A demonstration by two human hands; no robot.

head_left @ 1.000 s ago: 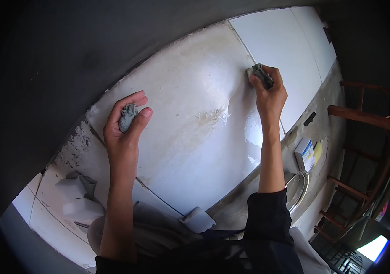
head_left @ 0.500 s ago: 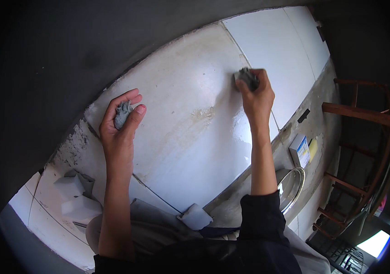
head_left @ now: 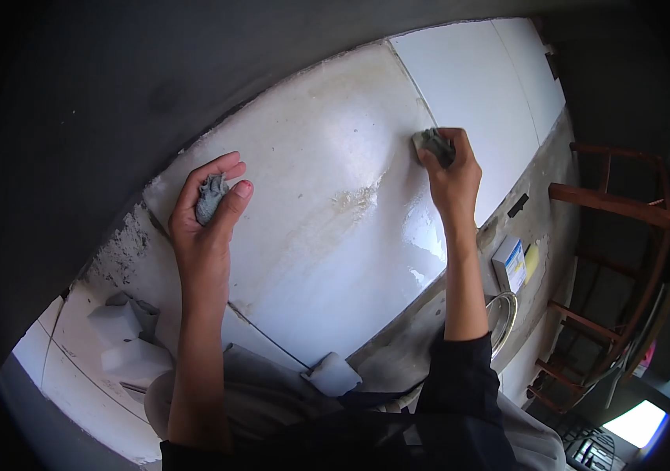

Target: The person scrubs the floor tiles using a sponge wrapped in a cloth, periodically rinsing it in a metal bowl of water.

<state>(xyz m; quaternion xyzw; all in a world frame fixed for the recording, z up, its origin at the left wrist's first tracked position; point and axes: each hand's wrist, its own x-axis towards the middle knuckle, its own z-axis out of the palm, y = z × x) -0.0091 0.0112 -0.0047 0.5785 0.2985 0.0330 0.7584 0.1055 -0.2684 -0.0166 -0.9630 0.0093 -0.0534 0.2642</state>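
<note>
My left hand is curled around a crumpled grey wad, its material unclear, and rests over the stained white tile. Farther right, my right hand grips a dark grey wad with a paler edge, down at the tile surface beside a joint line. A brownish, wet-looking smear lies on the tile between my hands. Shiny wet marks show just left of my right forearm.
A dark wall borders the tiles. Near my knees lie white angular pieces and a whitish block. To the right are a small box, a yellow item, a metal-rimmed round object and a wooden chair frame.
My right hand has shifted slightly right and toward me with the dark grey wad. My left hand has stayed nearly in place, still holding its wad.
</note>
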